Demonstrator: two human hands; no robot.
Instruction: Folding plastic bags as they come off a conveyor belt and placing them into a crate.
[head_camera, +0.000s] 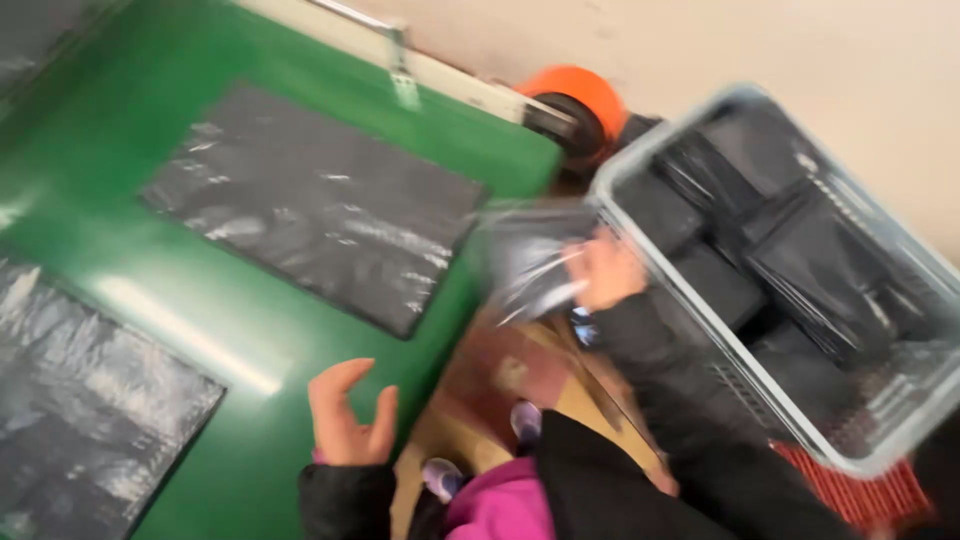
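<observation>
Bagged black packets: two already lie flat on the green belt (280, 330) at left, the right hand (605, 268) grips another packet (530, 262) mid-frame beside the grey crate (700, 330), still well stocked at right; the left hand (350, 412) hovers half-open, empty.

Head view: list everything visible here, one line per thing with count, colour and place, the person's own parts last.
conveyor surface: one, green, left half of the view.
flat plastic bags: two, dark grey and glossy, lying on the green surface, one centre-left, one at the lower left edge.
roller end: one, orange, at the far end of the green surface.
crate: one, light grey, on the right, holding dark packets; their number is too blurred to tell.
mat: one, red, under the crate at lower right.
held bag: one, dark, between surface and crate.
left hand: open, empty, over the surface's near edge.
right hand: gripping the held bag.
</observation>
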